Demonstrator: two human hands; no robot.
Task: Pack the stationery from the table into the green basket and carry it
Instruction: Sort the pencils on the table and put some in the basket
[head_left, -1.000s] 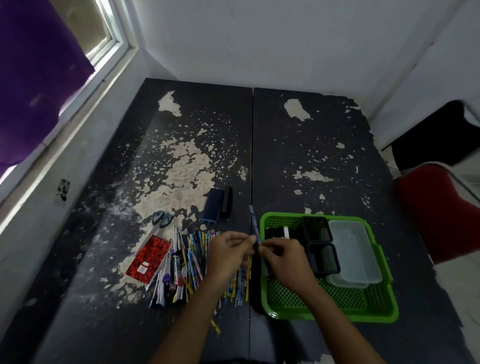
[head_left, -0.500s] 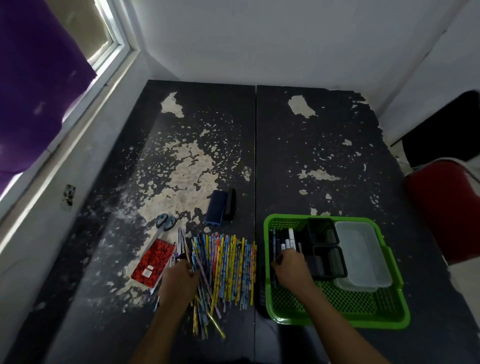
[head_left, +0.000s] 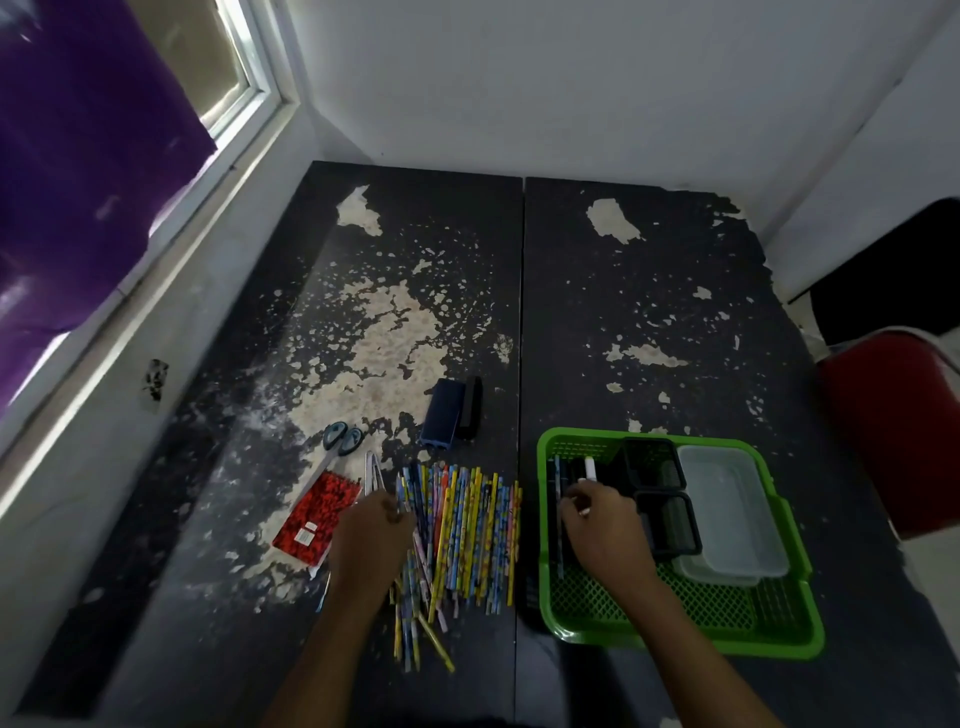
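Note:
The green basket (head_left: 675, 643) stands on the right half of the black table (head_left: 649, 312). It holds a clear plastic box (head_left: 727, 509), two small black trays (head_left: 652, 462) and a few pens (head_left: 559, 478) along its left side. My right hand (head_left: 605, 525) is inside the basket with bent fingers on those pens; whether it grips one is hidden. A spread of colourful pens and pencils (head_left: 467, 530) lies left of the basket. My left hand (head_left: 366, 540) is over the pile's left edge, fingers curled round pens there.
A red notebook (head_left: 317, 519), scissors (head_left: 343, 439) and a silvery tool (head_left: 373, 473) lie left of the pile. A dark blue box (head_left: 441, 418) and a black item (head_left: 471, 410) sit behind it. A red chair (head_left: 893, 431) stands at the right; a window wall runs along the left.
One second ago both hands held one pen above the table. The right hand then went into the basket and the left returned to the pile's left edge, where both still are.

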